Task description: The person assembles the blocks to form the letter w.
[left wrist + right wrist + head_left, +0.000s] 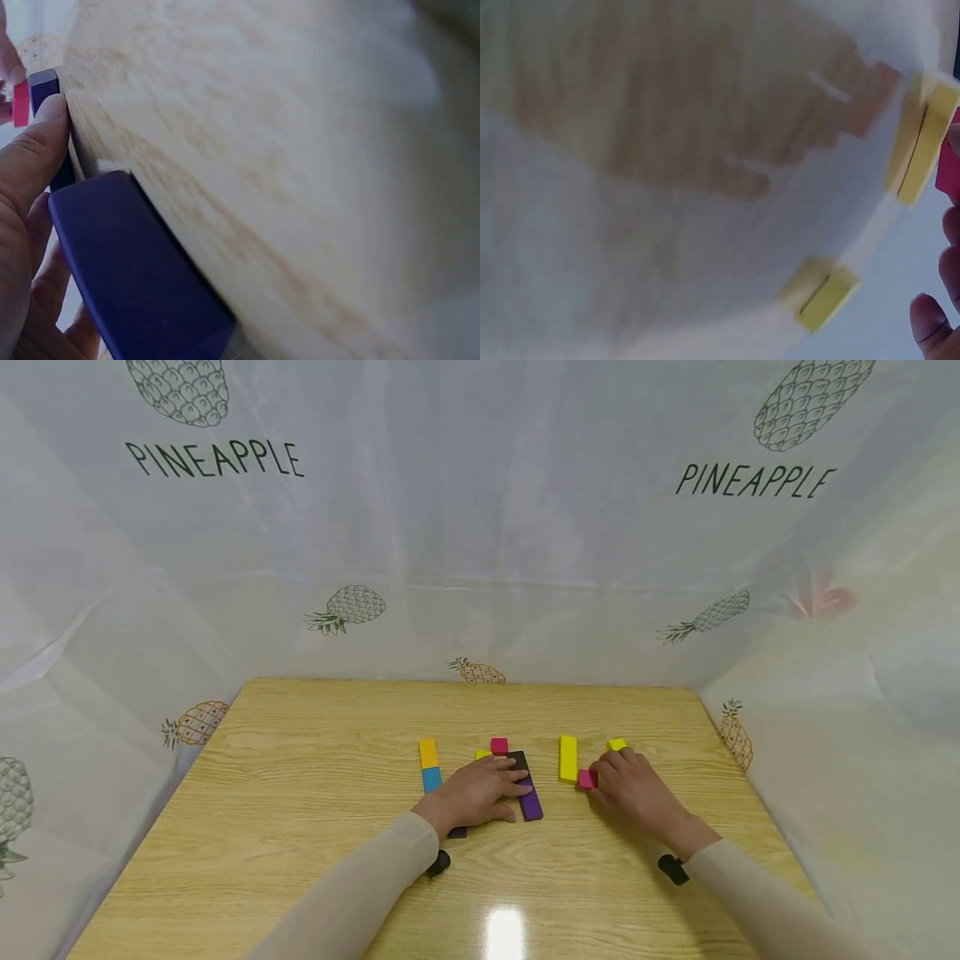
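Observation:
My left hand lies spread over a group of coloured blocks, its fingers reaching onto a black block and a purple block set end to end. In the left wrist view its thumb touches a dark block, and another purple block lies nearer the camera. My right hand pinches a small pink block by the lower end of a long yellow block. The right wrist view shows this pink block at the fingers. A second yellow block lies just beyond the right hand.
Left of the left hand, an orange block and a blue block line up, with a dark block below. A red block and a partly covered yellow block sit beyond its fingers. Pineapple-print curtains surround the wooden table.

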The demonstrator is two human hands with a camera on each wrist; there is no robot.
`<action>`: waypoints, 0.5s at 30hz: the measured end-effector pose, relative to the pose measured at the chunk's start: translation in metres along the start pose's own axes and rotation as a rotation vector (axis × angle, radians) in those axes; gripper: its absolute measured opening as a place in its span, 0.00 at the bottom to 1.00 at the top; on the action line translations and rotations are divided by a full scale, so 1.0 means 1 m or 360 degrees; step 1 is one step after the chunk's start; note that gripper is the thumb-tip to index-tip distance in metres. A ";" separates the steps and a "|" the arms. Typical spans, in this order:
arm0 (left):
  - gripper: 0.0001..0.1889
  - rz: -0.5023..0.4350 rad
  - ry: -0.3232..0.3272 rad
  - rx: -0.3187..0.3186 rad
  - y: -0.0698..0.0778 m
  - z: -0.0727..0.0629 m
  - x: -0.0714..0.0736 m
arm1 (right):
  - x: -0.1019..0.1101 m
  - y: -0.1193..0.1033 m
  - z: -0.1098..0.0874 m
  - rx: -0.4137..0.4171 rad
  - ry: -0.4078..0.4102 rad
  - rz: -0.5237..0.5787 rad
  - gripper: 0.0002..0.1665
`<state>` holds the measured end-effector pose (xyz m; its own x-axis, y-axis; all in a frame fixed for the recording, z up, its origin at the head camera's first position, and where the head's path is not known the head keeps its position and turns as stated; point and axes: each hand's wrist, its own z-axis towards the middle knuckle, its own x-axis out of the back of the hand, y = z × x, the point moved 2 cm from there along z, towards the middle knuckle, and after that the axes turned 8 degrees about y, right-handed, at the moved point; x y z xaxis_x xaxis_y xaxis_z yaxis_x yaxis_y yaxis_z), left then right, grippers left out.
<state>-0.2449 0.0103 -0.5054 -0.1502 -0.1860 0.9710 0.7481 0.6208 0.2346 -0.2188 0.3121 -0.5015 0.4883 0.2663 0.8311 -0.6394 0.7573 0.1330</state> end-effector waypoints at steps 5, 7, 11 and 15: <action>0.29 0.0000 0.0007 -0.0006 0.001 0.000 0.001 | -0.003 -0.017 -0.002 0.0046 -0.0010 0.0062 0.18; 0.29 0.0003 0.0007 -0.0005 0.001 0.000 0.001 | -0.003 -0.023 -0.002 0.0032 -0.0034 0.0092 0.17; 0.29 0.0003 0.0007 0.0003 0.001 0.000 0.001 | -0.004 -0.034 -0.003 -0.0004 -0.0114 0.0126 0.15; 0.29 0.0007 0.0013 0.0004 0.001 0.000 0.000 | -0.005 -0.044 -0.003 0.0004 -0.0155 0.0157 0.14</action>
<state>-0.2443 0.0107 -0.5050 -0.1416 -0.1896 0.9716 0.7470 0.6236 0.2306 -0.1912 0.2796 -0.5130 0.3632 0.2803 0.8885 -0.6832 0.7286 0.0494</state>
